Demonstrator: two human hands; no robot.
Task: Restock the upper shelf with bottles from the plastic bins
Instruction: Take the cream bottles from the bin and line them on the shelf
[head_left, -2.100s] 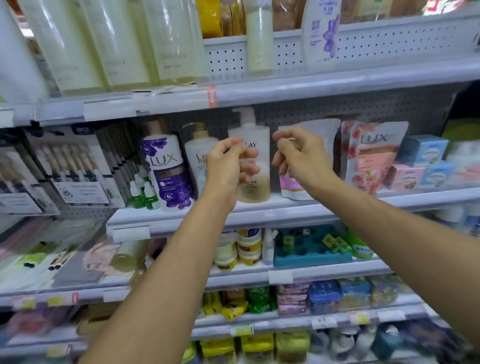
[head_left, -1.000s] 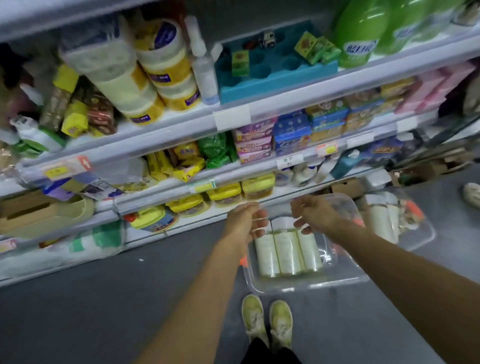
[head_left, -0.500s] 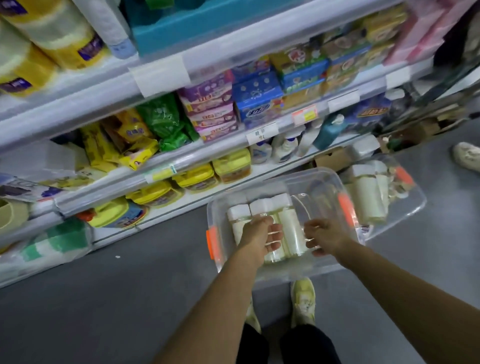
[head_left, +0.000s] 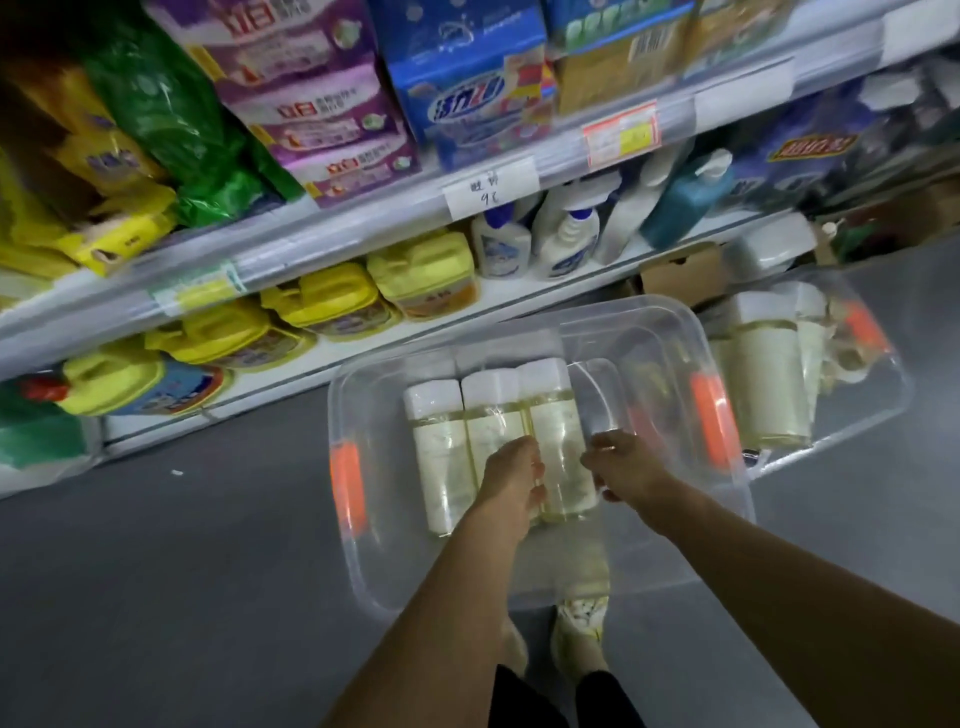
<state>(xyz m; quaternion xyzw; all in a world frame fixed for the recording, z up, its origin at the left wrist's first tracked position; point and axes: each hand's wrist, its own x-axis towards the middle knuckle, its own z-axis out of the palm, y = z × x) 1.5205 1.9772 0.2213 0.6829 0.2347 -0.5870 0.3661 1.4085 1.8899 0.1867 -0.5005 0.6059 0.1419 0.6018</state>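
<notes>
Half a second ago both hands hovered at the near wall of the bin; now they have gone down among the bottles. At centre frame the clear bin (head_left: 358, 566) sits on the floor, holding three bottles (head_left: 441, 457) side by side, caps pointing toward the shelves. The left hand (head_left: 511, 480) curls over the middle bottle (head_left: 491, 421); the right hand (head_left: 618, 467) closes against the right-hand bottle's (head_left: 558, 431) side, though how firmly I cannot tell. Further right, a second bin (head_left: 883, 410) holds more. The next pickup looks begun; the upper shelf is out of view.
</notes>
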